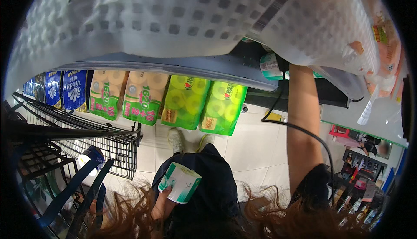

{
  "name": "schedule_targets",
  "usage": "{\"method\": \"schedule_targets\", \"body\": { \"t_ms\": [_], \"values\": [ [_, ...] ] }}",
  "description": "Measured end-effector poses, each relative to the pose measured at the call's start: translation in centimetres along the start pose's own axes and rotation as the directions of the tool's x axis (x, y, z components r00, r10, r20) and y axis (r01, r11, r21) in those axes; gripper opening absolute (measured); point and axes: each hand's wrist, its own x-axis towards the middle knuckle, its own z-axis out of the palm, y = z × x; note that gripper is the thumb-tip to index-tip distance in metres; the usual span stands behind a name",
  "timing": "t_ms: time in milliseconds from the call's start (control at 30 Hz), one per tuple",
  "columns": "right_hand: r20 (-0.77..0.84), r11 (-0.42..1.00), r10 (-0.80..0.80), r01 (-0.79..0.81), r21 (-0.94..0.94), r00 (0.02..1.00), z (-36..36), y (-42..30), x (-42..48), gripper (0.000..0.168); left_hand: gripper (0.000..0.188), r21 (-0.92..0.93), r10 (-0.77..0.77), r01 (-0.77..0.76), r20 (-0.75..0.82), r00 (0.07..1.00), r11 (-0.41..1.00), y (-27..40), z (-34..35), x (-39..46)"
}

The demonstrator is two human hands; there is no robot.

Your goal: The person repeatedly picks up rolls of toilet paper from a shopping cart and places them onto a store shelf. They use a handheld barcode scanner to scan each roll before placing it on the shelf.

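Note:
In my left hand I hold a white and green wrapped toilet roll, tilted in front of my dark trousers. My right forearm stretches up to the shelf, and its hand is hidden behind a blurred white surface with grey squares. Just left of that forearm, a similar white and green wrapped roll sits on the dark shelf.
Below the shelf's edge stand green packs of toilet rolls, peach and green packs and blue Vinda packs. A black wire cart at the left holds a blue and white package. A black cable crosses my right forearm. A person is farther off.

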Motion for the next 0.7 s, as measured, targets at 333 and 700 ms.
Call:
{"method": "schedule_targets", "body": {
  "t_ms": [333,700],
  "values": [
    [0.168,0.923,-0.204,0.247,-0.295,0.964,-1.0,-5.6,-6.8,0.024,0.063,-0.027,-0.003,0.003,0.021,1.0,1.0,0.5,0.7,0.8],
    [0.094,0.946,0.115,-0.138,0.293,0.989,-3.1,-3.3,-2.9,0.024,0.063,0.018,0.009,-0.01,0.05,0.999,1.0,0.6,0.4,1.4]
  ]
}}
